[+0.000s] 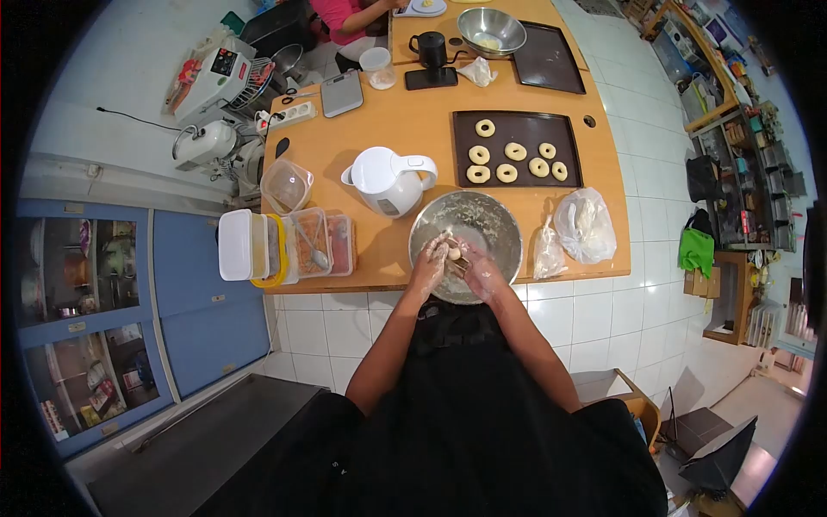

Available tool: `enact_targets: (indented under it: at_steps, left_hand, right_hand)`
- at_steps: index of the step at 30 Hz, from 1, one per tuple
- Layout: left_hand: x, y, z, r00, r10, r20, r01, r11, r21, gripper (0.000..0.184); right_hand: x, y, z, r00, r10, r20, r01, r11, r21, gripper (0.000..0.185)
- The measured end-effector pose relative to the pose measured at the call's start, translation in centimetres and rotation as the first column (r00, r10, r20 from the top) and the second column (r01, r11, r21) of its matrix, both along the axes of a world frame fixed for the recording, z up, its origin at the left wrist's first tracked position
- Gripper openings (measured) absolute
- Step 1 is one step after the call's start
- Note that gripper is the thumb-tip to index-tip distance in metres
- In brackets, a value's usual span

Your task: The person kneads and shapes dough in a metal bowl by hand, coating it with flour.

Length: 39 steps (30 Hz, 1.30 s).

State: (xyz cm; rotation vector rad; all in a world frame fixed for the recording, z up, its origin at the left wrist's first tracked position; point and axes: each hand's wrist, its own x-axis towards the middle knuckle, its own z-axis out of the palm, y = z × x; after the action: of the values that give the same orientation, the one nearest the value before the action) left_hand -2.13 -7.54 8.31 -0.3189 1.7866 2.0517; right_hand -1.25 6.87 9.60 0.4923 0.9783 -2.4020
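Both hands are over a steel bowl (508, 233) smeared with flour and dough at the table's front edge. A small pale lump of dough (455, 254) sits between them. My left hand (429, 263), floury, has its fingers curled against the lump from the left. On the other side my right hand (480, 269), also coated in flour, touches the lump with bent fingers. Behind the bowl, a dark baking tray (560, 127) carries several ring-shaped dough pieces (515, 152). Plastic bags with pale contents (586, 226) lie right of the bowl.
A white electric kettle (379, 181) stands left of the bowl, beside plastic tubs (310, 241). Farther back are a scale (342, 93), a black kettle (430, 50), another steel bowl (491, 33) and a second tray (549, 58). A person in pink (345, 17) is across the table.
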Motion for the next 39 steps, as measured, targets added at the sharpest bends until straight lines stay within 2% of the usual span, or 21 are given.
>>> enact_targets:
  at_steps: [1, 3, 4, 6, 10, 13, 16, 19, 21, 24, 25, 27, 28, 30, 31, 34, 37, 39]
  left_hand:
    - [0.2, -0.1, 1.3, 1.0, -0.023, 0.003, 0.023, 1.0, -0.018, 0.032]
    - [0.3, 0.0, 3.8, 0.996, 0.016, 0.09, -0.023, 0.997, 0.076, 0.032]
    - [0.3, 0.1, 4.4, 0.99, 0.032, 0.137, -0.049, 0.991, 0.123, 0.033]
    - [0.2, -0.5, 2.0, 0.997, -0.03, 0.069, 0.021, 0.991, 0.133, 0.036]
    - [0.6, -0.7, -1.0, 0.986, -0.108, -0.13, 0.113, 0.993, 0.027, 0.039]
    - [0.8, -0.3, 0.9, 0.991, -0.106, -0.088, 0.109, 0.993, 0.038, 0.04]
    - [0.6, -0.7, -0.8, 0.99, -0.132, -0.042, 0.134, 0.99, 0.049, 0.043]
    - [0.3, -0.2, 0.9, 0.98, -0.145, 0.137, 0.141, 0.989, 0.036, 0.042]
    - [0.3, -0.1, 0.3, 0.974, -0.208, 0.087, 0.208, 0.978, 0.011, 0.045]
    - [0.1, 0.6, 1.9, 0.97, -0.22, 0.102, 0.222, 0.975, -0.008, 0.042]
    - [0.0, 0.8, 2.9, 0.971, -0.207, 0.121, 0.21, 0.978, -0.012, 0.039]
    - [0.1, 0.5, 1.4, 0.983, -0.181, 0.044, 0.183, 0.982, -0.044, 0.034]
    - [0.2, 0.4, 0.4, 0.986, -0.168, 0.004, 0.168, 0.984, -0.058, 0.032]
    - [0.2, 0.1, -0.4, 0.989, -0.147, 0.011, 0.147, 0.989, -0.03, 0.03]
    - [0.2, -0.1, -0.9, 0.991, -0.135, 0.015, 0.135, 0.991, -0.016, 0.029]
    - [0.0, -0.1, 2.1, 0.985, -0.151, 0.083, 0.144, 0.986, 0.09, 0.029]
    - [-0.1, -0.2, 2.1, 0.968, -0.082, 0.235, -0.006, 0.936, 0.352, 0.032]
    - [-0.2, 0.1, 1.8, 0.985, -0.143, 0.092, 0.139, 0.989, 0.049, 0.031]
  right_hand:
    - [0.0, 0.0, -0.1, 1.0, -0.02, 0.023, 0.02, 1.0, -0.007, 0.041]
    - [0.0, 0.2, 0.0, 0.996, -0.062, 0.069, 0.063, 0.998, -0.017, 0.037]
    - [0.0, 0.2, -0.2, 0.996, -0.067, 0.059, 0.063, 0.996, 0.071, 0.035]
    - [0.3, 0.1, -1.2, 0.997, -0.073, 0.04, 0.061, 0.968, 0.243, 0.032]
    - [0.2, 0.5, -0.2, 0.993, -0.074, 0.093, 0.037, 0.935, 0.353, 0.027]
    - [0.4, 1.2, -1.4, 0.997, -0.031, 0.07, 0.0, 0.918, 0.398, 0.026]
    - [0.7, 1.4, -2.7, 0.998, 0.028, 0.056, -0.052, 0.875, 0.482, 0.027]
    - [0.9, 1.6, -2.8, 0.998, 0.05, 0.045, -0.066, 0.854, 0.516, 0.028]
    - [0.8, 1.8, -2.2, 0.996, 0.052, 0.078, -0.085, 0.858, 0.506, 0.029]
    - [1.2, 2.0, -1.8, 0.991, 0.065, -0.12, 0.031, 0.749, 0.661, 0.029]
    - [1.1, 2.0, -1.7, 0.996, 0.018, -0.087, 0.038, 0.798, 0.601, 0.028]
    - [1.0, 2.0, -1.4, 0.998, -0.067, -0.009, 0.063, 0.88, 0.471, 0.025]
    - [1.0, 2.0, -1.4, 0.998, -0.017, -0.063, 0.049, 0.845, 0.533, 0.024]
    - [1.3, 2.1, -2.0, 0.983, 0.093, -0.158, 0.032, 0.76, 0.649, 0.022]
    - [1.4, 2.2, -2.4, 0.987, 0.076, -0.142, 0.03, 0.778, 0.627, 0.021]
    - [1.3, 2.4, -2.4, 0.992, 0.048, -0.116, 0.032, 0.8, 0.599, 0.021]
    - [1.3, 2.7, -2.3, 0.993, 0.056, -0.1, 0.02, 0.776, 0.631, 0.021]
    - [1.2, 2.6, -1.6, 0.996, 0.073, -0.048, -0.028, 0.782, 0.622, 0.018]
